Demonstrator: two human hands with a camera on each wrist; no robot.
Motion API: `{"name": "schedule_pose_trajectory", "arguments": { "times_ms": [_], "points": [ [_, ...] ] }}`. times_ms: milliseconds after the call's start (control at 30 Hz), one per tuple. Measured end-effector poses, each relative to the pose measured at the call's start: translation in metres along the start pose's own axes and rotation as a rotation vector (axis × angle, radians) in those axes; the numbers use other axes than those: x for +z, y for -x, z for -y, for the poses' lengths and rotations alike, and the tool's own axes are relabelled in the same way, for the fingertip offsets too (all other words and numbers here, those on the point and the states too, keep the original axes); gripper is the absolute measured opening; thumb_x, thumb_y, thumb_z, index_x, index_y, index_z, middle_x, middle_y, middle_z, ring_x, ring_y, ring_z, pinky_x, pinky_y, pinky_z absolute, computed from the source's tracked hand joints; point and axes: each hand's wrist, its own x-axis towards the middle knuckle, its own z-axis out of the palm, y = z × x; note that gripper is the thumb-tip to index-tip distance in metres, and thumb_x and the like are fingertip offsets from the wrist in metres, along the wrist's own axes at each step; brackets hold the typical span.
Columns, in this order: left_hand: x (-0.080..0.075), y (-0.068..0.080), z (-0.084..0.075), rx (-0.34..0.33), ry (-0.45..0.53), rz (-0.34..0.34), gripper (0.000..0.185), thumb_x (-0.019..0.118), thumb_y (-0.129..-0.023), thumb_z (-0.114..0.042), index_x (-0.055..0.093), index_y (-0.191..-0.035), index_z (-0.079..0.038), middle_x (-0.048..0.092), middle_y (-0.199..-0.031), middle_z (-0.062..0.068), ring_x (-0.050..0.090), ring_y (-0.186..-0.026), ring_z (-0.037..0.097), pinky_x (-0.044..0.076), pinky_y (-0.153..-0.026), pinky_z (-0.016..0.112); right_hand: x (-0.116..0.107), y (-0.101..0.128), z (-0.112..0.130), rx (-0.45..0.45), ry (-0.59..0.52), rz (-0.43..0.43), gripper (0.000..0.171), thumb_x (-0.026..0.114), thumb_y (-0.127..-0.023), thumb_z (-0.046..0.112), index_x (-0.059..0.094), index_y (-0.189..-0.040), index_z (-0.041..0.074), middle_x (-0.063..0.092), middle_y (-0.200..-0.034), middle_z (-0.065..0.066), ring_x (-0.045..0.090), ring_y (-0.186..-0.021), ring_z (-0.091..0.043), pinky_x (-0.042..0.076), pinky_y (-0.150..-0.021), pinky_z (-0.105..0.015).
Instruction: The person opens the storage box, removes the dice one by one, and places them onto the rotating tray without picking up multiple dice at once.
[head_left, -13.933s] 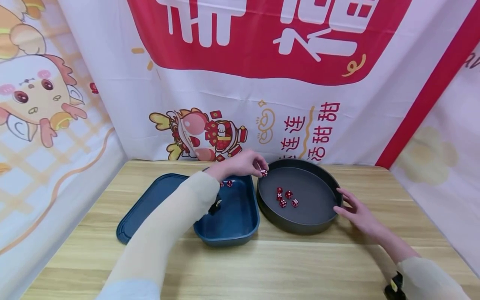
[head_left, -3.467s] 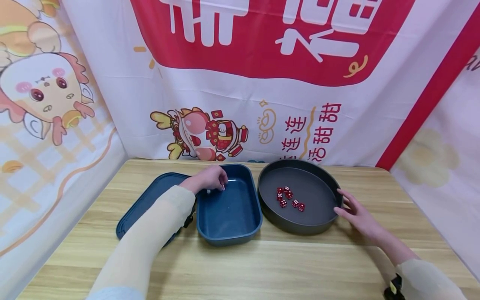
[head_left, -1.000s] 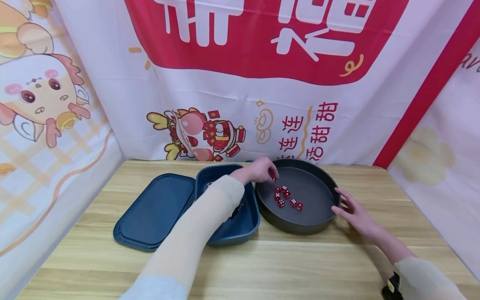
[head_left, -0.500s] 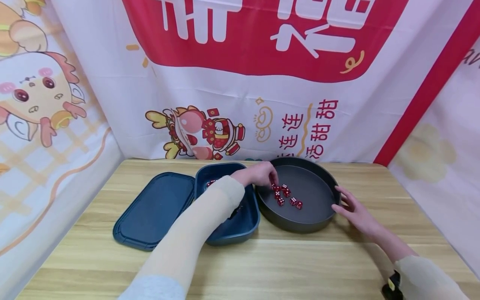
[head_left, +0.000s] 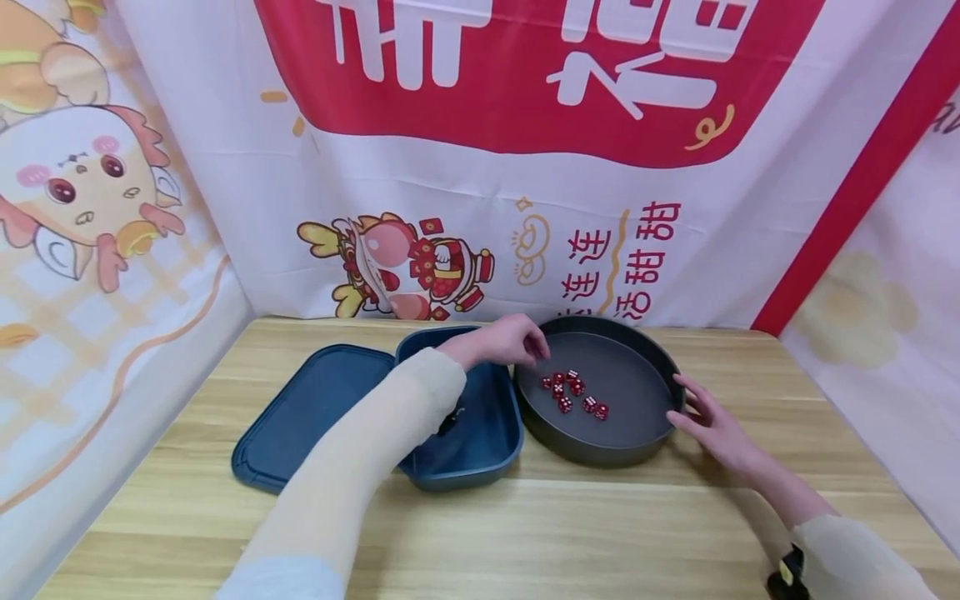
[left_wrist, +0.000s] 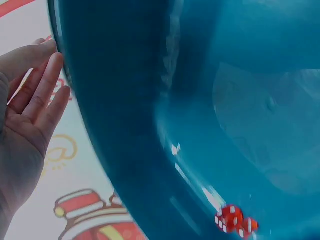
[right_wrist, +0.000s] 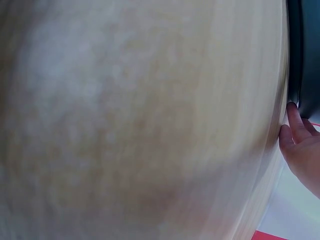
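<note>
My left hand (head_left: 510, 340) hovers over the left rim of a round dark pan (head_left: 637, 392), palm down, with nothing between its fingers. In the left wrist view its fingers (left_wrist: 42, 92) are loosely extended beside the blue container's wall. Several red dice (head_left: 577, 387) with white pips lie in a cluster on the left half of the pan floor. Two more dice (left_wrist: 232, 218) sit in a corner of the deep blue container (head_left: 480, 475); my left arm hides them in the head view. My right hand (head_left: 716, 429) rests its extended fingertips against the pan's right side.
A flat blue lid (head_left: 315, 408) lies left of the container, partly under my left sleeve (head_left: 375, 450). Container and pan stand side by side on the wooden table (head_left: 570, 533). A printed cloth (head_left: 450, 183) hangs right behind them.
My left hand set one more die down at the left of the cluster, let go, and has lifted back toward the container. The right hand stays at the pan's side.
</note>
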Motion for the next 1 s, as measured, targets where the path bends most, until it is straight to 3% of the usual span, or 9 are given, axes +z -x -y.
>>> {"name": "schedule_pose_trajectory", "arguments": {
  "times_ms": [200,400,533,700,1000],
  "points": [
    [-0.02,0.029,0.003,0.015,0.028,-0.031,0.017,0.068,-0.09,-0.005,0.072,-0.107,-0.009,0.068,-0.107,0.011,0.062,-0.088,0.014,0.052,-0.08,0.025,-0.003,0.002,-0.002,0.01,0.008,-0.006,0.068,0.057,-0.099,0.019,0.017,-0.152,0.004,0.019,-0.15,-0.037,0.026,-0.132,-0.057,0.04,-0.088,-0.014],
    [-0.037,0.058,0.022,0.043,0.023,-0.081,0.022,0.07,-0.088,-0.003,0.071,-0.111,-0.003,0.069,-0.106,0.011,0.065,-0.09,0.016,0.051,-0.086,0.029,-0.003,0.004,-0.003,-0.002,-0.007,-0.004,0.068,0.057,-0.099,0.017,0.017,-0.152,0.003,0.018,-0.151,-0.036,0.023,-0.132,-0.058,0.036,-0.083,-0.007],
    [-0.044,0.077,0.038,-0.006,0.009,-0.127,0.022,0.072,-0.088,-0.007,0.072,-0.11,-0.008,0.07,-0.103,0.004,0.064,-0.089,0.014,0.051,-0.086,0.031,-0.003,0.003,-0.002,-0.004,-0.006,0.0,0.068,0.057,-0.099,0.016,0.017,-0.152,0.003,0.017,-0.152,-0.035,0.023,-0.133,-0.058,0.036,-0.083,-0.006],
    [-0.046,0.097,0.052,-0.061,0.005,-0.153,0.022,0.072,-0.088,-0.007,0.072,-0.11,-0.008,0.069,-0.105,0.008,0.064,-0.089,0.017,0.053,-0.085,0.032,-0.003,0.001,-0.001,-0.001,0.009,0.007,0.068,0.057,-0.099,0.017,0.017,-0.153,0.004,0.016,-0.152,-0.033,0.024,-0.133,-0.057,0.037,-0.084,-0.008],
    [-0.039,0.114,0.071,-0.178,0.025,-0.095,0.03,0.072,-0.088,-0.006,0.068,-0.117,-0.009,0.063,-0.121,0.015,0.057,-0.112,0.03,0.051,-0.089,0.038,-0.001,-0.002,-0.002,-0.008,-0.001,0.013,0.068,0.057,-0.099,0.016,0.017,-0.152,0.003,0.016,-0.152,-0.034,0.023,-0.133,-0.057,0.036,-0.083,-0.007]
  ]
}}
